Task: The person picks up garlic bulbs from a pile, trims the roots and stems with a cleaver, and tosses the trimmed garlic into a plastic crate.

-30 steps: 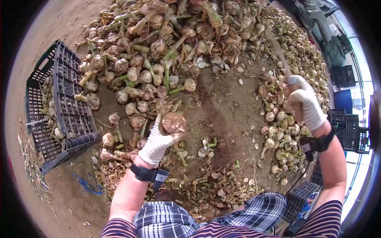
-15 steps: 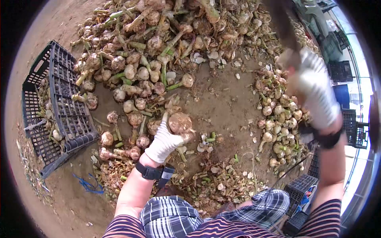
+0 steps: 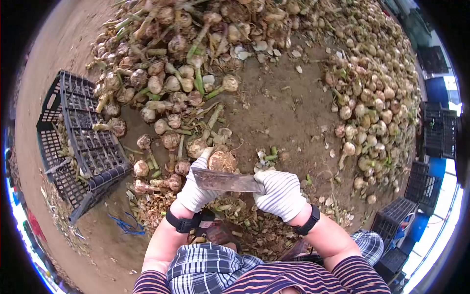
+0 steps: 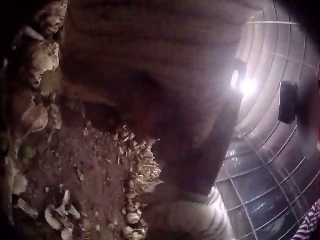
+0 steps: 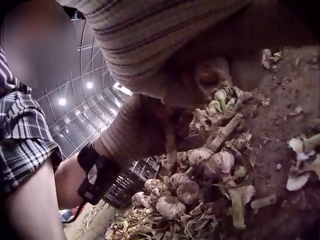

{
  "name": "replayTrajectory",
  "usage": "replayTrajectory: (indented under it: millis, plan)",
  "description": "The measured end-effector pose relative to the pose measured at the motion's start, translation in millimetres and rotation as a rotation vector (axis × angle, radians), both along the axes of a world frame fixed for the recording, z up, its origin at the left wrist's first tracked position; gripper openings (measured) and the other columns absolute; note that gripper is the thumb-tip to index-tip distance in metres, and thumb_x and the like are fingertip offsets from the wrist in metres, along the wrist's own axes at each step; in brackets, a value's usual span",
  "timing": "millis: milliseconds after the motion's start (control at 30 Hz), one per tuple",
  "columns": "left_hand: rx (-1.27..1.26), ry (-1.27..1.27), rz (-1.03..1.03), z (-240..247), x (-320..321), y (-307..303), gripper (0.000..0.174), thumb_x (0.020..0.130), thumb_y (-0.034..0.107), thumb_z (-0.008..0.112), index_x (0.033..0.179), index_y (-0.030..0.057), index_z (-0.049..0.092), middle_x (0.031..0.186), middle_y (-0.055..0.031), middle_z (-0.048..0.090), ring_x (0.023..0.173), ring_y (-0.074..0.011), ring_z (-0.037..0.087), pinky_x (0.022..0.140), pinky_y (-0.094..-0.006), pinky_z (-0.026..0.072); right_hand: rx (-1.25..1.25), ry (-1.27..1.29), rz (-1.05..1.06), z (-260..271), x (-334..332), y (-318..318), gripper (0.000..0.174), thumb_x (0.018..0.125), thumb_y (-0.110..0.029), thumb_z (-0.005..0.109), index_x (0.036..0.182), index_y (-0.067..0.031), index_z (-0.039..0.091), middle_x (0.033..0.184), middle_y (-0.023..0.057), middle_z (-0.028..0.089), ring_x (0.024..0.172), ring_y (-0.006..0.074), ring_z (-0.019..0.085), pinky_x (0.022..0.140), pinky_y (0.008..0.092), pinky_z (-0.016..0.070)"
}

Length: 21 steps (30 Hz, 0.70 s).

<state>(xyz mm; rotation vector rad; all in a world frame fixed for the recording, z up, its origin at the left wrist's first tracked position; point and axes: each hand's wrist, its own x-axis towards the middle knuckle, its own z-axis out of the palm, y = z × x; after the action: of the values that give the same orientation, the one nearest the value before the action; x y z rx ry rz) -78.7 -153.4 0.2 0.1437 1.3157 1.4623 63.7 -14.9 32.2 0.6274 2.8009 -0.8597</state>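
Note:
In the head view my left hand [image 3: 193, 191], in a white striped glove, grips a large garlic bulb [image 3: 223, 160] with brown roots facing up. My right hand [image 3: 280, 195], gloved alike, holds a knife by its handle, the fingers curled round it. The knife's broad, stained blade [image 3: 227, 181] points left, crossing in front of the left hand and the near side of the bulb. In the left wrist view the close glove is dark. The right wrist view has the right glove [image 5: 150, 45] at the top, with the left glove [image 5: 122, 132] beyond it.
Stalked garlic [image 3: 181, 49] is heaped at the back and left. Trimmed bulbs [image 3: 377, 112] lie piled on the right. A tipped black crate [image 3: 93, 132] stands at the left, and more crates [image 3: 394, 215] at the right. Cut stalks and peelings litter the soil near my knees.
My right hand has swung the knife down from the raised upper right to beside my left hand. The left hand still holds the bulb in nearly the same place.

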Motion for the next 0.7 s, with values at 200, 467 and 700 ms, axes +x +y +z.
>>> replayTrajectory:
  millis: [200, 467, 700]
  plan:
    - [0.060, 0.577, -0.200, -52, 18, 0, 0.040, 0.082, 0.006, 0.066, 0.115, 0.0047, 0.043, 0.094, -0.0049, 0.063, 0.081, -0.0153, 0.061, 0.074, -0.0301, 0.0518, -0.034, -0.035, -0.014, -6, 1, -4, 0.015, 0.069, -0.022, 0.060, 0.076, -0.0089, 0.057, 0.066, 0.0136, 0.058, 0.064, 0.0327, 0.061, 0.055, 0.0427, 0.0475]
    - [-0.008, 0.336, -0.166, -12, 38, 6, 0.039, 0.075, 0.020, 0.074, 0.104, 0.0047, 0.052, 0.098, -0.0082, 0.064, 0.084, -0.0188, 0.064, 0.075, -0.0293, 0.0532, -0.059, 0.153, -0.075, -44, 31, -6, 0.014, 0.069, -0.021, 0.063, 0.076, -0.0098, 0.063, 0.064, 0.0131, 0.059, 0.062, 0.0338, 0.060, 0.055, 0.0401, 0.0477]
    - [0.094, 0.239, -0.319, 37, 15, 22, 0.069, 0.061, 0.010, 0.082, 0.120, 0.0052, 0.046, 0.106, -0.0038, 0.058, 0.095, -0.0124, 0.057, 0.087, -0.0298, 0.0476, 0.139, -0.371, -0.663, -85, 93, 58, 0.015, 0.077, -0.021, 0.059, 0.082, -0.0076, 0.064, 0.071, 0.0171, 0.064, 0.071, 0.0366, 0.063, 0.064, 0.0413, 0.0509]
